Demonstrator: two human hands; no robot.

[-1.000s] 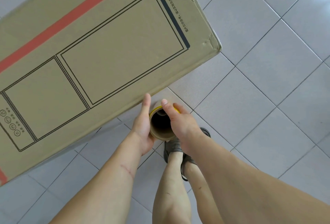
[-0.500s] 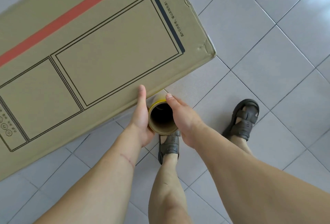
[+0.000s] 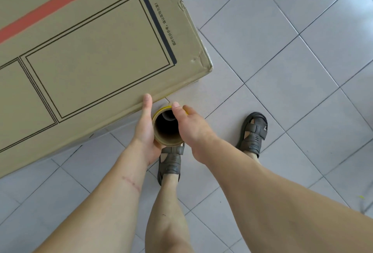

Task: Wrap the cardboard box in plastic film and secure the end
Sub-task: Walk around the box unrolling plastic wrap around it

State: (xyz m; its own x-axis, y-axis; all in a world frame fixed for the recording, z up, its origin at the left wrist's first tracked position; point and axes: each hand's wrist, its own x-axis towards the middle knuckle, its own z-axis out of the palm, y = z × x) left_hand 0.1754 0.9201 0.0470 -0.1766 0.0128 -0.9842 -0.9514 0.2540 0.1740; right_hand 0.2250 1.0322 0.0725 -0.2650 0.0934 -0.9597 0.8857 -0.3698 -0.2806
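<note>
A large brown cardboard box [image 3: 86, 57] with black line frames and a red stripe fills the upper left. Close to its near edge I hold a film roll [image 3: 166, 139] upright, seen end-on as a cardboard tube with a yellow rim. My left hand [image 3: 144, 129] grips the tube's left side, its thumb lying against the box edge. My right hand [image 3: 191, 129] grips the right side, thumb over the rim. The plastic film itself is hidden below the tube.
Grey floor tiles [image 3: 302, 71] spread to the right and front of the box. My own legs stand below the hands, with one brown sandal [image 3: 170, 164] under the roll and another sandal [image 3: 253, 133] to the right.
The roll and both hands have shifted right along the box's near edge toward its corner. My right foot stepped out to the right.
</note>
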